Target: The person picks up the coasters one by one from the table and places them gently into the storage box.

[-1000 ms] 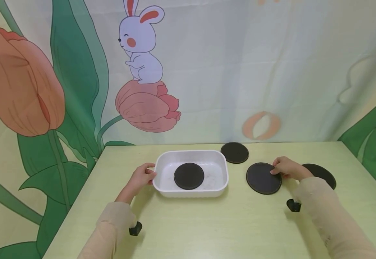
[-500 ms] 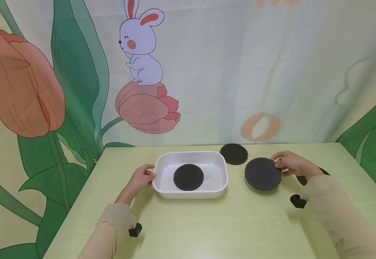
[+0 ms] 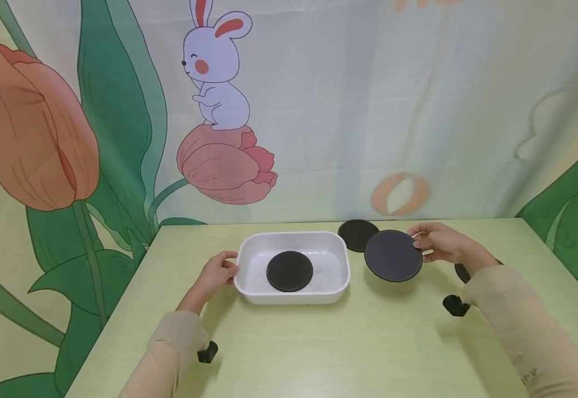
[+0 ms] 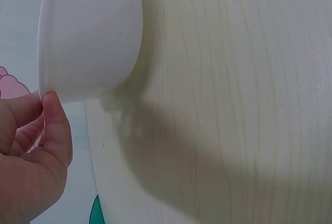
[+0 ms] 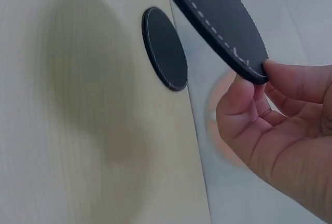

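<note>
A round black coaster (image 3: 393, 256) with white edge stitching (image 5: 220, 22) is raised off the table, pinched at its right edge between thumb and fingers of my right hand (image 3: 443, 243). My left hand (image 3: 216, 272) pinches the left rim of a white rectangular dish (image 3: 294, 299), which the left wrist view shows from outside (image 4: 93, 32). Flat inside the dish lies another black coaster (image 3: 289, 271). Behind the raised one, a further coaster (image 3: 356, 234) rests near the table's back edge, partly overlapped in the head view.
One more black coaster (image 3: 462, 272) lies at the right, mostly hidden by my right wrist. The pale wood-grain table (image 3: 309, 348) ends at a printed curtain (image 3: 309, 110) with a rabbit and tulips. Black wrist mounts (image 3: 455, 305) hang under both sleeves.
My right hand has lifted the coaster from the table and carried it up and left, toward the dish. The left hand and the dish have stayed in place.
</note>
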{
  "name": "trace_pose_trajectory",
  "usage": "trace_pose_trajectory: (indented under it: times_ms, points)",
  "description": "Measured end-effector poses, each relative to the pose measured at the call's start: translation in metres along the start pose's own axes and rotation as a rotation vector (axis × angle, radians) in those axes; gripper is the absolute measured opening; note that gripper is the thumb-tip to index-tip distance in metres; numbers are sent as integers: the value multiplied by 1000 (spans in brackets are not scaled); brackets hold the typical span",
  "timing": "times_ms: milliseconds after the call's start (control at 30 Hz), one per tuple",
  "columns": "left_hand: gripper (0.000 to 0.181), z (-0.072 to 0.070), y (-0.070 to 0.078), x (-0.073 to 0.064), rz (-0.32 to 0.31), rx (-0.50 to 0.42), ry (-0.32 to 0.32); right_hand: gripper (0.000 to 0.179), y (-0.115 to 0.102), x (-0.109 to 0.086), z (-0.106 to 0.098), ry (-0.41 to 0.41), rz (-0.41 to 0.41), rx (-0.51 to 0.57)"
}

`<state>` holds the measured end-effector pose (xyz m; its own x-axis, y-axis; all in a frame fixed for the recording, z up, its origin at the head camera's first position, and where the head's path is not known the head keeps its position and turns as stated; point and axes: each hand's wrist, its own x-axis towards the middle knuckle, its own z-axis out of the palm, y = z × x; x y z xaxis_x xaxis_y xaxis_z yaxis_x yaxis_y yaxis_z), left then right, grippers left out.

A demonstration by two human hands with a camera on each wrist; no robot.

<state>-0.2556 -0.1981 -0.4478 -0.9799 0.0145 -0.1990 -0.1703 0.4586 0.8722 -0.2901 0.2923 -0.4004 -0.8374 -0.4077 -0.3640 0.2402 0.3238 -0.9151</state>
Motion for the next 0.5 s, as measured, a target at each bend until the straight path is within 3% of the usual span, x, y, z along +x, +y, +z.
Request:
trace_pose_trajectory:
  times_ms: [500]
  points:
    - [37,0,3,-2,-13,4,8,16,-29,21,43,-57,-47,49]
